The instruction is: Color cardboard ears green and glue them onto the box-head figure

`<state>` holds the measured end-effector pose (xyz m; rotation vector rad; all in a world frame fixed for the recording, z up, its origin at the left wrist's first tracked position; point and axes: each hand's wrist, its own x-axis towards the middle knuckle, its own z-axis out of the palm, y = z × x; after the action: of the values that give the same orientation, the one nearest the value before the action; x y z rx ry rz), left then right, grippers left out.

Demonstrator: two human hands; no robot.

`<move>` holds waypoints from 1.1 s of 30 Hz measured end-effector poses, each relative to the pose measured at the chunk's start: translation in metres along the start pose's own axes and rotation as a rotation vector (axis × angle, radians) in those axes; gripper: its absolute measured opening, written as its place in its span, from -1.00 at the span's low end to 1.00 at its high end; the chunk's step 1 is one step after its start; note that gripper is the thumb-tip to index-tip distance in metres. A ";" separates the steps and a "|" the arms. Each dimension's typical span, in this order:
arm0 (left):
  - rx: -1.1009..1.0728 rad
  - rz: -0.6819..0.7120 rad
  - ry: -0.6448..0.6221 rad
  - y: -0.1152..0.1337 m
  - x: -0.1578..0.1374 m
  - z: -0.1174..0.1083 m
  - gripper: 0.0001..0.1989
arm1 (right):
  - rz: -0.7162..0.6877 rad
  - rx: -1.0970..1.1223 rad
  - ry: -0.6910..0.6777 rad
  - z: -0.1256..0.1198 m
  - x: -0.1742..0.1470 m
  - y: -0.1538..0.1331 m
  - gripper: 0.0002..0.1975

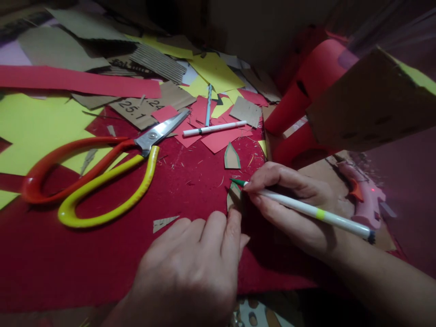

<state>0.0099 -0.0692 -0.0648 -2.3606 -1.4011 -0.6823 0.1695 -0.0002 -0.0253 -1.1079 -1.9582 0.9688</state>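
Right of the scissors point(153, 136), the right hand point(293, 200) grips a marker point(299, 207) that may stray if the left hand point(195, 259), pinning card point(233, 196), slips.

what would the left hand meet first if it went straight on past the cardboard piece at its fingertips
Probably the green tip of the felt-tip marker in the right hand, just beyond the left hand; the tip's height is hard to judge.
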 end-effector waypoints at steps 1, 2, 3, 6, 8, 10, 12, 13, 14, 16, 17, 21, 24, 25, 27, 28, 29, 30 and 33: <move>-0.004 0.002 0.003 0.000 0.000 0.000 -0.75 | -0.003 0.016 -0.001 0.000 0.000 0.000 -0.89; -0.006 0.006 0.015 0.000 0.000 0.000 -0.75 | 0.006 0.027 -0.002 -0.001 0.000 0.000 -0.89; -0.006 0.010 0.018 0.000 0.000 0.000 -0.76 | 0.017 0.033 0.000 -0.001 0.000 0.000 -0.90; 0.007 0.006 0.002 0.000 0.001 -0.001 -0.77 | 0.062 0.026 -0.020 -0.001 -0.001 0.000 -0.95; 0.010 -0.004 -0.023 0.001 0.002 -0.002 -0.75 | 0.106 0.015 -0.027 0.000 -0.002 0.000 -0.95; 0.007 -0.004 -0.011 0.001 0.002 -0.003 -0.73 | 0.142 -0.001 -0.019 0.000 -0.004 0.000 -0.96; 0.002 0.006 -0.006 0.000 0.001 -0.004 -0.72 | 0.137 -0.030 -0.015 0.000 -0.006 0.001 -0.94; 0.002 0.011 0.000 0.000 0.000 -0.004 -0.72 | 0.119 -0.046 -0.025 0.000 -0.006 0.001 -0.93; 0.004 0.015 0.002 0.000 0.000 -0.004 -0.72 | 0.097 -0.060 -0.042 0.000 -0.006 0.002 -0.92; 0.010 0.015 0.005 -0.001 -0.001 -0.003 -0.73 | 0.061 -0.075 -0.079 0.000 -0.005 0.002 -0.91; 0.009 0.018 0.002 -0.001 -0.001 -0.003 -0.73 | 0.053 -0.078 -0.097 -0.001 -0.005 0.002 -0.91; 0.007 0.003 -0.008 0.000 0.000 -0.002 -0.73 | 0.049 -0.092 -0.101 -0.001 -0.003 0.003 -0.93; 0.014 -0.001 0.003 -0.001 0.001 -0.001 -0.74 | 0.054 -0.099 -0.072 -0.001 -0.004 0.003 -0.93; 0.010 0.006 -0.001 -0.001 0.001 -0.001 -0.74 | 0.053 -0.097 -0.076 -0.001 -0.004 0.003 -0.92; 0.002 0.017 -0.008 -0.001 0.001 -0.001 -0.74 | 0.038 -0.087 -0.105 -0.001 -0.004 0.003 -0.92; -0.001 0.015 -0.010 -0.001 0.001 -0.001 -0.75 | 0.029 -0.081 -0.123 -0.001 -0.004 0.003 -0.92; -0.001 0.010 -0.005 -0.001 0.001 -0.002 -0.75 | 0.027 -0.074 -0.132 -0.001 -0.004 0.003 -0.92; 0.000 0.005 -0.004 0.000 0.001 -0.002 -0.75 | 0.032 -0.070 -0.132 -0.001 -0.004 0.003 -0.93; -0.001 0.009 0.000 0.000 0.000 -0.002 -0.73 | 0.073 -0.071 -0.101 0.000 -0.004 0.003 -0.94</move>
<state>0.0099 -0.0699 -0.0634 -2.3664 -1.3892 -0.6813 0.1725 -0.0026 -0.0282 -1.1984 -2.0592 1.0181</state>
